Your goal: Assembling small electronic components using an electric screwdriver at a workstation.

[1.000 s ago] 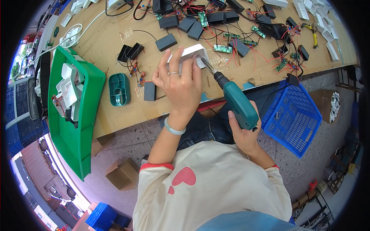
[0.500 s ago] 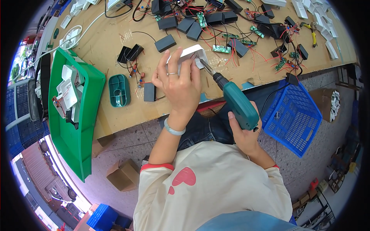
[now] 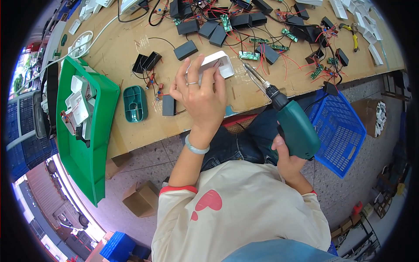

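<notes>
My left hand (image 3: 201,99) is over a small white open plastic case (image 3: 224,66) near the table's front, its fingers bent around and into the case. Short thin wires show inside it; the fingertips partly hide the interior. In my right hand (image 3: 288,162) is a dark green pistol-shaped soldering gun (image 3: 299,129), gripped by its handle. Its metal tip and a thin side tube point up and left, a little right of the case and apart from it. A green circuit board (image 3: 249,56) lies just beyond that tip.
Black boxes (image 3: 186,50) and wired circuit boards crowd the table's far side. Yellow-handled pliers (image 3: 354,41) lie at the right. A green bin (image 3: 89,170) with white cases stands left, beside a dark green divided tray (image 3: 135,104). A blue basket (image 3: 338,131) is at the right.
My right hand has drawn the soldering gun back to the right and its tip has left the white case. The left hand stays at the case, nearly still.
</notes>
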### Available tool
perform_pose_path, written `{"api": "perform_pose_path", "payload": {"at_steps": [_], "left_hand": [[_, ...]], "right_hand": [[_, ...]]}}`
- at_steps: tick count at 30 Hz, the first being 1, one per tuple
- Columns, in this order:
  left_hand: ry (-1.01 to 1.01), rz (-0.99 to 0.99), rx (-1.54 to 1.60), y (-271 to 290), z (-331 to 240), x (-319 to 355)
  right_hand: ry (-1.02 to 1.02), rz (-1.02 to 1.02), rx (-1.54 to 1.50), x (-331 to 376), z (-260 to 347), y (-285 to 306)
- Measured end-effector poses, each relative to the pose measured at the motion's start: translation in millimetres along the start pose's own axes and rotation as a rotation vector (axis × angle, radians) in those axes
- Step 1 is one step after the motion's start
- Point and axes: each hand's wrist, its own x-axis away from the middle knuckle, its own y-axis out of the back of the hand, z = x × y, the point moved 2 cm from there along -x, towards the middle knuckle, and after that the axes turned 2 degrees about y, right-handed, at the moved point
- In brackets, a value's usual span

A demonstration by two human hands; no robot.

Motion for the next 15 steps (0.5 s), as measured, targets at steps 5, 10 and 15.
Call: {"api": "perform_pose_path", "payload": {"at_steps": [5,10,15], "left_hand": [[0.002,0.032,0.010,4,-1,-3],[-0.004,0.068,0.033,7,-1,-8],[0.121,0.152,0.279,9,10,-16]], "right_hand": [[-0.055,0.011,-0.030,1,3,3],[-0.059,0.010,-0.026,0,4,4],[-0.067,-0.019,-0.019,-1,3,6]]}}
